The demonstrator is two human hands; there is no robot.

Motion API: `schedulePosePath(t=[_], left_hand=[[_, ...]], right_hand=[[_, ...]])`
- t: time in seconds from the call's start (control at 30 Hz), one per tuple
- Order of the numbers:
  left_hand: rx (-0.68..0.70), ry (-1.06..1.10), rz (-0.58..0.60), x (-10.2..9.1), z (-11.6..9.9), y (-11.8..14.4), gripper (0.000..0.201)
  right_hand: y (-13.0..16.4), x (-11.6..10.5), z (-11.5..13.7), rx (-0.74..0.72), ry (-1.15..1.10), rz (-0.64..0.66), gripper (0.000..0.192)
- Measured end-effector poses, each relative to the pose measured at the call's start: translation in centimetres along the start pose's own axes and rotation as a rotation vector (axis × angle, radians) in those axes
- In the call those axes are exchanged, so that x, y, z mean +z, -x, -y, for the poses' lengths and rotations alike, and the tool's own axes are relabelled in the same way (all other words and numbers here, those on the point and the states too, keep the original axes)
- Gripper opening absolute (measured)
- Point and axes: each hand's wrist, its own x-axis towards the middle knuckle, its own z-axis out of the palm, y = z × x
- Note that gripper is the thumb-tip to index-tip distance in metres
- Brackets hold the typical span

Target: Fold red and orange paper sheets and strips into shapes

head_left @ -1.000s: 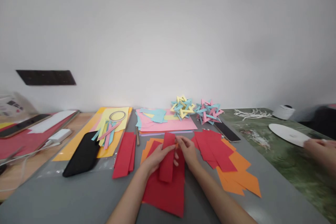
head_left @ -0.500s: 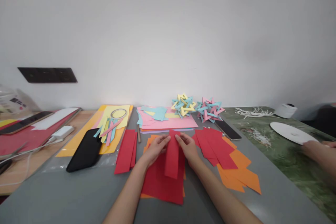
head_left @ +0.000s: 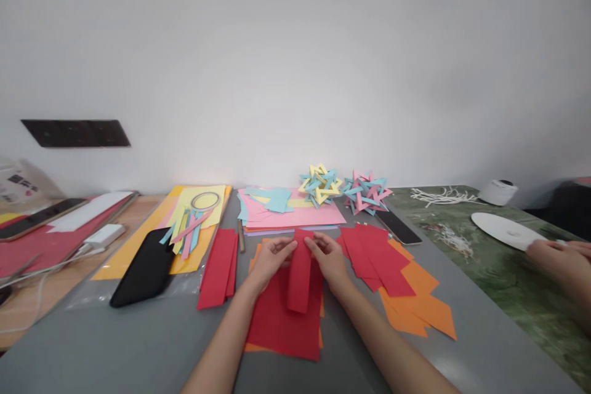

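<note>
A folded red paper strip (head_left: 300, 274) lies lengthwise on a stack of red sheets (head_left: 281, 326) on the grey table (head_left: 138, 345). My left hand (head_left: 270, 260) pinches the strip's far left edge. My right hand (head_left: 329, 257) pinches its far right edge. Both sets of fingertips press on the strip's top end. Orange sheets show under the red stack.
More red and orange pieces (head_left: 397, 277) spread to the right, red strips (head_left: 219, 266) to the left. A black phone (head_left: 144, 268), another phone (head_left: 398, 227), pink sheets (head_left: 290, 214) and two woven paper stars (head_left: 344, 186) lie beyond. Another person's hand (head_left: 558, 258) holds a white disc (head_left: 503, 231) at far right.
The strip went from raised and tilted in my hands to lying flat on the red stack, with both hands now at its far end.
</note>
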Motion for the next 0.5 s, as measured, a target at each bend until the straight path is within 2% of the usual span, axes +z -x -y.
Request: schedulePosePath(t=[0.17, 0.23, 0.5], left_hand=[[0.024, -0.047, -0.01, -0.24, 0.0, 0.01, 0.028], [0.031, -0.055, -0.036, -0.27, 0.06, -0.01, 0.027], [-0.002, -0.038, -0.006, -0.19, -0.19, 0.01, 0.024]], right_hand=[[0.32, -0.13, 0.47, -0.05, 0.012, 0.092, 0.039], [0.35, -0.13, 0.58, -0.069, 0.021, 0.115, 0.037], [0.2, -0.03, 0.42, -0.088, -0.015, 0.093, 0.027]])
